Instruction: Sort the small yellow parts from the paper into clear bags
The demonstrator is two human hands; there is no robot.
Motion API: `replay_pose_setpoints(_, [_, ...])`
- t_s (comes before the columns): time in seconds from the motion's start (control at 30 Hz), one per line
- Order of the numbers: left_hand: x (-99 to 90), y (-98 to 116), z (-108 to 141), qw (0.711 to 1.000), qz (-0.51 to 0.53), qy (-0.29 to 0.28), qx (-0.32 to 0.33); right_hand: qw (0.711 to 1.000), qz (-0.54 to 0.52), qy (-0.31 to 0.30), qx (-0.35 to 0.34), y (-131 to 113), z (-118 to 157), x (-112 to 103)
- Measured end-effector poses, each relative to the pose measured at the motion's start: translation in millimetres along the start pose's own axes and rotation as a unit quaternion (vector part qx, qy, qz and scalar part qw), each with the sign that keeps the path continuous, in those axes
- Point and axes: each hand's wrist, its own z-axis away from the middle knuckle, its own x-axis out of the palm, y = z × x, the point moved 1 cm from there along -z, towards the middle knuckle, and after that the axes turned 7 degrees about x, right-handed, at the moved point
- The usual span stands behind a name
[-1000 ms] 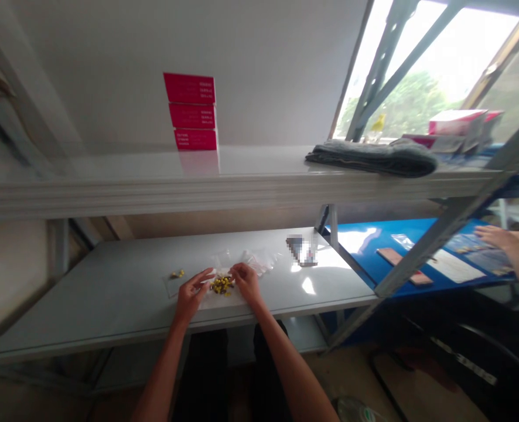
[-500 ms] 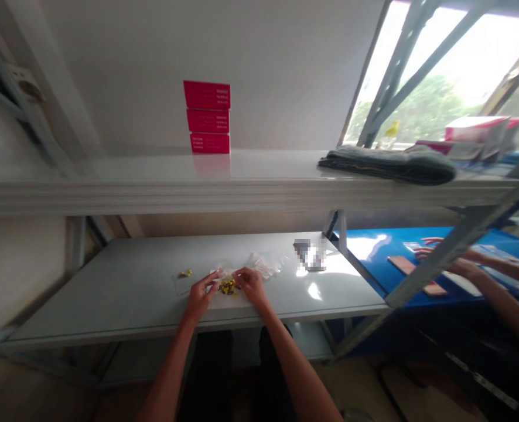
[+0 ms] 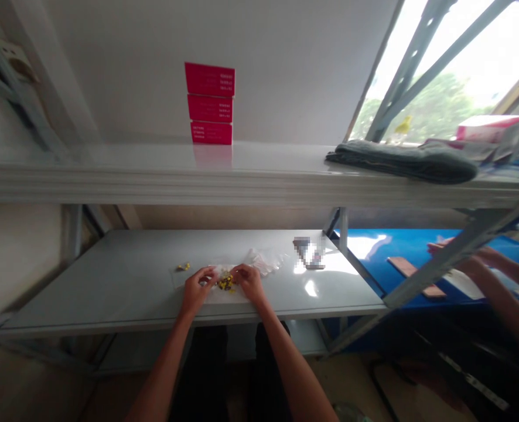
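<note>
A small heap of yellow and dark pieces lies on a pale, thin sheet or bag on the grey table, between my two hands. My left hand is at the heap's left edge, fingers curled toward the thumb; whatever is in its fingertips is too small to name. On the other side my right hand bends over the heap with fingertips drawn together, and what they pinch is hidden. Crumpled clear plastic rests just beyond my right hand. A few yellow pieces sit apart, left of my left hand.
Above the table runs a shelf with stacked red boxes and a folded grey cloth. A blurred-out item lies at the right. Past a metal post, another person's hands are over a blue table.
My left hand has shifted slightly left, its fingers closing toward the thumb. My right hand stays beside the heap. The camera view has tilted a little, and the other person's hands have moved.
</note>
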Motion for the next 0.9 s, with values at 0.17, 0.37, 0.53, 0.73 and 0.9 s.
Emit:
replay_pose_setpoints(0.17, [0.3,2,-1,1.0,-0.019,-0.015,0.0,1.0,-0.007,-0.017,-0.002,5,0,1])
replay_pose_setpoints(0.37, [1.0,4,0,0.999,-0.022,-0.017,0.028,1.0,-0.002,0.023,-0.005,1,0,2])
replay_pose_setpoints(0.53, [-6.4,3,2,0.99,-0.119,0.061,0.051,0.975,-0.075,0.21,0.01,-8,1,-8])
replay_pose_setpoints(0.73, [-39.8,-4,5,0.927,-0.363,0.034,0.091,0.917,-0.099,0.382,0.065,-13,3,-20])
replay_pose_setpoints(0.9, [-55.7,-16,7,0.911,-0.404,0.016,0.077,0.916,0.011,0.4,0.029,-20,7,-19])
